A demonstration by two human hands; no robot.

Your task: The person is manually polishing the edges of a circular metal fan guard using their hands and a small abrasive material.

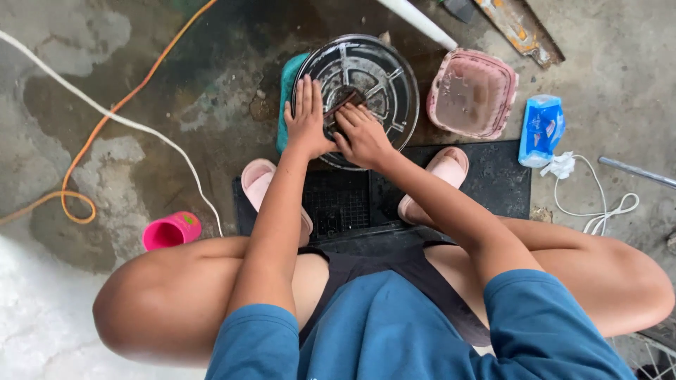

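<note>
Fingers (304, 95) of the left hand (307, 119): straight, pressed side by side, laid flat on the round dark grille (362, 77), tips pointing away from the body. They grip nothing; the palm bears down on the grille's near-left part. Fingers (354, 116) of the right hand (362, 134): curled and bunched, pressing a small dark scrub pad (343, 98) against the grille close to its hub. Whether they pinch the pad or only push on it, cannot tell.

Landmark: the grille. It lies flat on the wet concrete floor (176, 91), straight ahead of the squatting person. The pad sits just beyond the right fingertips and just right of the left fingers, its long axis slanting from near-left to far-right across the spokes. Both hands touch the grille; the right is the one on the pad.

Around the grille: teal cloth (285, 91) tucked under its left edge; pink square tub (470, 93) of cloudy water just to the right; blue packet (541, 128) further right; black mat (503, 176) on the near side, under two pink slippers (257, 179). Pink cup (169, 230) well off to the near left, beside an orange cable (105, 116) and a white cable (127, 121).
</note>
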